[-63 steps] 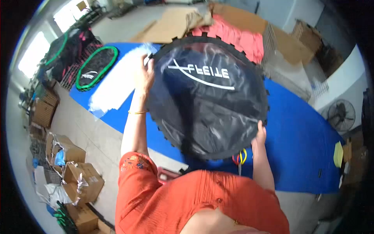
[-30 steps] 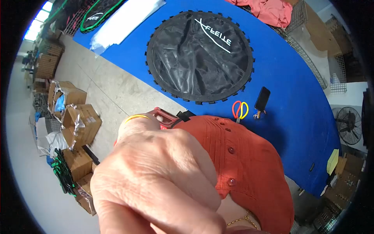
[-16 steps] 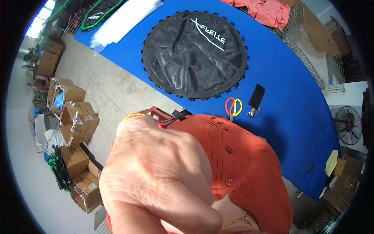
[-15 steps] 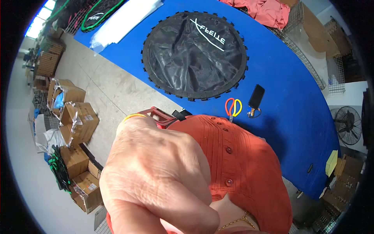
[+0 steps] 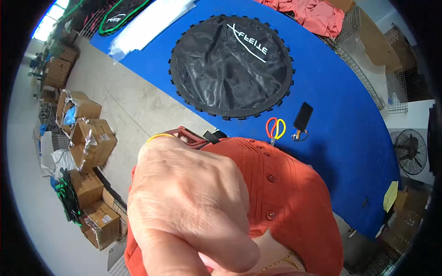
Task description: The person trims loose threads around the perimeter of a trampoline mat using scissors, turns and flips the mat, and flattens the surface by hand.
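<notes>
My left hand (image 5: pixel 189 198) is raised close to the camera, its back towards me. A yellow band circles its wrist. One digit bends across the lower part, and another runs off the bottom edge, so I cannot see what the fingertips touch. My right hand is out of view. Past the hand, on the blue table (image 5: pixel 340 152), lies a round black mesh mat (image 5: pixel 230 69) with white lettering and tabs around its rim. Scissors (image 5: pixel 275 130) with one red and one yellow handle lie at the near edge, beside a black phone (image 5: pixel 303 116) with a charm on it.
White sheeting (image 5: pixel 152 27) and a green-edged black piece (image 5: pixel 120 16) lie at the table's far left. Pink fabric (image 5: pixel 317 16) is heaped at the back. Open cardboard boxes (image 5: pixel 94 142) stand on the floor at left. A black fan (image 5: pixel 410 152) stands at right.
My left hand has shifted slightly right and down in view. The surroundings have moved a little with the camera; the mat, scissors and phone keep their places on the table.
</notes>
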